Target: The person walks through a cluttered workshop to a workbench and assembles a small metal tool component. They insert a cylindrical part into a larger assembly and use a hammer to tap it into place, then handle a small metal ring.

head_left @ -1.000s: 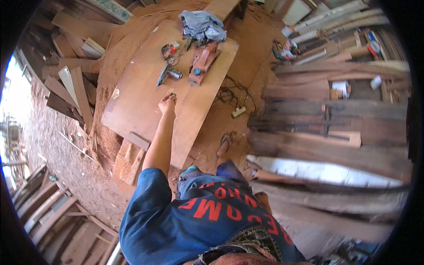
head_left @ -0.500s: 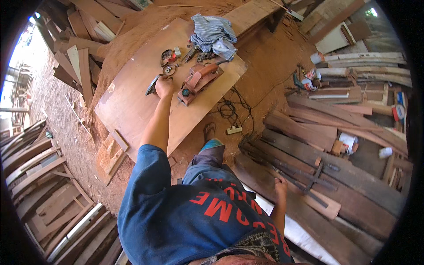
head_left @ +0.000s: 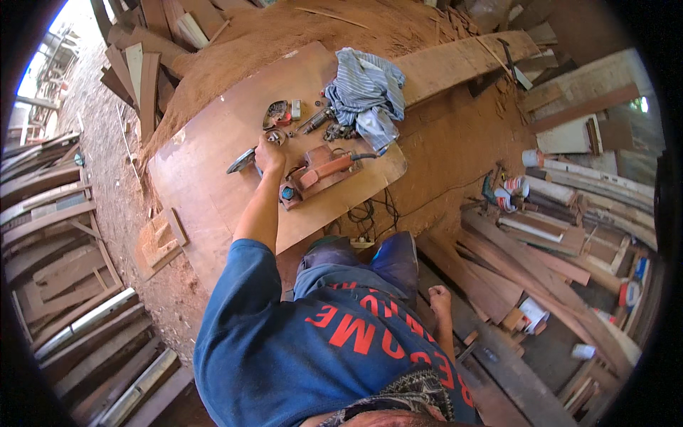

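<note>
My left hand (head_left: 269, 154) reaches over the wooden board (head_left: 206, 167), its fingers curled and pressed together. A small metal wheel (head_left: 276, 135) lies right at the fingertips. Next to the knuckles is a flat, dark-edged tool (head_left: 242, 161); I cannot tell whether the fingers grip it. Just right of the hand rests a reddish electric planer (head_left: 320, 174) with a dark cord. Beyond the wheel sit a dark rounded part with red on it (head_left: 275, 114) and a drill-like metal part (head_left: 317, 119). My right hand (head_left: 440, 299) hangs by my side, loosely closed, with nothing visible in it.
A striped cloth (head_left: 366, 89) lies on the board's far right corner. A long plank (head_left: 462, 67) extends beyond it. Black cable (head_left: 363, 212) coils on the floor near my legs. Timber stacks (head_left: 491, 274) stand at right, more boards (head_left: 78, 274) at left. Sawdust (head_left: 249, 43) is heaped behind.
The view has shifted, so the board sits lower in the picture. My left hand has edged toward the metal wheel. My legs have come closer to the board; my right hand still hangs at my side.
</note>
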`<state>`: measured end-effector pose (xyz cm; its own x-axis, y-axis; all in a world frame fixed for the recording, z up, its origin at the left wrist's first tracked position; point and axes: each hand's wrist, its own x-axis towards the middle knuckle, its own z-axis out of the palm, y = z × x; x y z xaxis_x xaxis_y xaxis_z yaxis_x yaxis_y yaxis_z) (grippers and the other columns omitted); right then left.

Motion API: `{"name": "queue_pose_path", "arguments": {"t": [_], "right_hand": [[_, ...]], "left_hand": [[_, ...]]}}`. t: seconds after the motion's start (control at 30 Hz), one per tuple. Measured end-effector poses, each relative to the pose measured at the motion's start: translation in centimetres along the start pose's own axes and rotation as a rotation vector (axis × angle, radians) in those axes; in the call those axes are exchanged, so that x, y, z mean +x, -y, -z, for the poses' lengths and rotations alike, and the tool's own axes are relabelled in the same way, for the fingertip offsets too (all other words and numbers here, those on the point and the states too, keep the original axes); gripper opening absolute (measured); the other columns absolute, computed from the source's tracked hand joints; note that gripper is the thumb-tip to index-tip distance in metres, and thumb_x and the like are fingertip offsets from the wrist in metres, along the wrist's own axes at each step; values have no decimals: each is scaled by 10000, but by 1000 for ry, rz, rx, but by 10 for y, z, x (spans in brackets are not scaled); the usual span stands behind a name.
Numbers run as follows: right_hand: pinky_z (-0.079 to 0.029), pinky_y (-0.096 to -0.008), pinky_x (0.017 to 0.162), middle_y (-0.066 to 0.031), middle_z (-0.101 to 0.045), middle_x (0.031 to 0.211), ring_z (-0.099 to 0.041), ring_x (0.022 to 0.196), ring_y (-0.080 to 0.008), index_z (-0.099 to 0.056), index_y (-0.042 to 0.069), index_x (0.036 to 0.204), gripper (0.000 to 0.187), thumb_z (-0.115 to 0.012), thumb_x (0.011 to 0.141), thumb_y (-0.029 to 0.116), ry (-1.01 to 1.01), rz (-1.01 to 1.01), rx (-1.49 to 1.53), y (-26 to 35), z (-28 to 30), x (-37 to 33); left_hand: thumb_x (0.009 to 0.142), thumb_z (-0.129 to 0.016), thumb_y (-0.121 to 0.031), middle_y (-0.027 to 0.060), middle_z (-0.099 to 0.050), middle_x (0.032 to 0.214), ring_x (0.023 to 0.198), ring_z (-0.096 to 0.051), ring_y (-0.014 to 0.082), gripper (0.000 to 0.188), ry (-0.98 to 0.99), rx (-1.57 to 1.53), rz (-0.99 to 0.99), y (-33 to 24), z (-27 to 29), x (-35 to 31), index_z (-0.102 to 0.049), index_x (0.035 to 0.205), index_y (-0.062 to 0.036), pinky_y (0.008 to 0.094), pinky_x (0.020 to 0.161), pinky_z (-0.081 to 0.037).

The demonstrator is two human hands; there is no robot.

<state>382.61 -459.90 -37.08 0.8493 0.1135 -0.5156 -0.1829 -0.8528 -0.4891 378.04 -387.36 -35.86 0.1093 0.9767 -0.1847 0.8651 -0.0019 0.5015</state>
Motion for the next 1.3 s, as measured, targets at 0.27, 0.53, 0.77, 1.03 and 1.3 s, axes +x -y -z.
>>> {"name": "queue_pose_path", "arguments": {"t": [0.27,0.53,0.77,1.03,1.3], "right_hand": [[-511,-337,564,-81,-696,833,-626,664,-167,-712,0,1019,212,-687,917,184,275,-20,-54,72,71,179],[-529,-293,567,-48,-643,838,-606,668,-137,-657,21,1107,173,-559,980,85,688,340,-241,245,114,416],[-592,-321,729,-130,-690,1009,-665,781,-164,-583,-13,1187,208,-476,1009,-4,917,561,-123,445,154,494],[-584,-314,786,-134,-706,1089,-699,920,-179,-618,-3,1142,164,-595,992,61,1435,711,-203,582,115,385],[-534,-360,800,-113,-709,893,-693,910,-223,-755,13,975,151,-738,841,80,1502,1342,-328,615,94,302]], "left_hand": [[903,-625,-132,187,-744,1094,1013,-724,342,336,-283,-202,-46,-14,36,-27,-687,1224,-55,437,888,-556],[950,-615,-103,130,-760,1094,815,-694,168,281,-666,-262,214,-32,85,-127,-695,1204,-12,320,736,-552],[952,-636,-40,83,-723,1097,1003,-673,163,225,-489,-620,152,-217,36,-236,-693,1167,-9,293,895,-525],[981,-632,-67,88,-728,1083,952,-683,154,231,-116,-923,252,-353,-61,-304,-667,1191,22,295,855,-546],[986,-678,-140,62,-720,1102,917,-665,106,312,-231,-1454,472,-357,-79,-331,-636,1259,7,275,826,-553]]}}
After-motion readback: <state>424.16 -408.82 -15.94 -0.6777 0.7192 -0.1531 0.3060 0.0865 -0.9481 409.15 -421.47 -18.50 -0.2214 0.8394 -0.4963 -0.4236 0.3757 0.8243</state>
